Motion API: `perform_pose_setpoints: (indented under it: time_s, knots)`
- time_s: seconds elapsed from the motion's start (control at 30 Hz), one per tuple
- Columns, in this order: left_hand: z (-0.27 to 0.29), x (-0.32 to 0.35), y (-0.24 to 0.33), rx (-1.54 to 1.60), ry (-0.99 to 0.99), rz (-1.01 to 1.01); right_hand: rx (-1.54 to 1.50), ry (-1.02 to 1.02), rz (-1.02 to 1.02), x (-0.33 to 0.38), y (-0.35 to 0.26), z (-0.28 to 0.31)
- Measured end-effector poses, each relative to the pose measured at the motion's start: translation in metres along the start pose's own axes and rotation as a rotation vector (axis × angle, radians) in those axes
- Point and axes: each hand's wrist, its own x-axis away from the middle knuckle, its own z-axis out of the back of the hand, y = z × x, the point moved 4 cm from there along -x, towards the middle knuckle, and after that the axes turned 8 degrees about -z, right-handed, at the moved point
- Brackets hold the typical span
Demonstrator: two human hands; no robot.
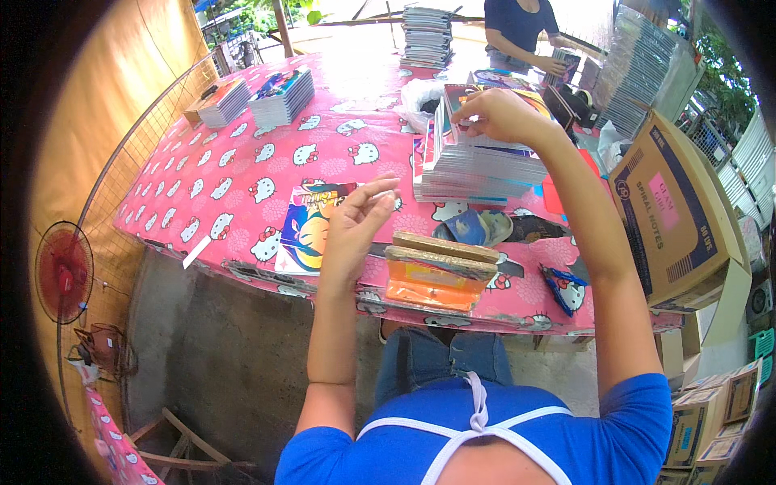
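Note:
My left hand [361,220] is open, its fingers stretched to the right and its thumb apart. It hovers over the right edge of a notebook [303,234] with a bright cartoon cover lying near the table's front edge; I cannot tell whether they touch. My right hand [508,120] reaches to the top of a large stack of notebooks [481,174], fingers bent and closed at the edge of a top notebook, which tilts up at the stack's left side. Part of that grip is hidden by the fingers.
A wooden block with orange wrapping [440,279] stands at the table's front edge, with a blue sandal-like item [475,227] behind and blue-handled scissors [563,288] to the right. Notebook piles [281,99] stand far left. A cardboard box [679,214] is at right. A person [524,36] handles notebooks opposite.

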Motion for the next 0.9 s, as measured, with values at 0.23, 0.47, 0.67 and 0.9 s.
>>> perform_pose_setpoints:
  time_s: [0.23,0.47,0.67,0.9]
  knots:
    - [-0.023,-0.004,-0.016,0.129,-0.027,0.024,-0.028,-0.052,-0.033,-0.002,0.0,0.003]
    - [-0.03,-0.027,-0.025,0.727,0.036,0.361,0.192,0.078,0.081,0.069,-0.103,0.002]
    - [-0.019,-0.007,0.003,0.012,0.133,-0.04,-0.153,0.802,-0.146,0.168,-0.093,0.002]
    - [-0.037,-0.004,0.049,-0.175,-0.196,-0.273,-0.878,0.631,-0.52,0.228,-0.063,-0.072]
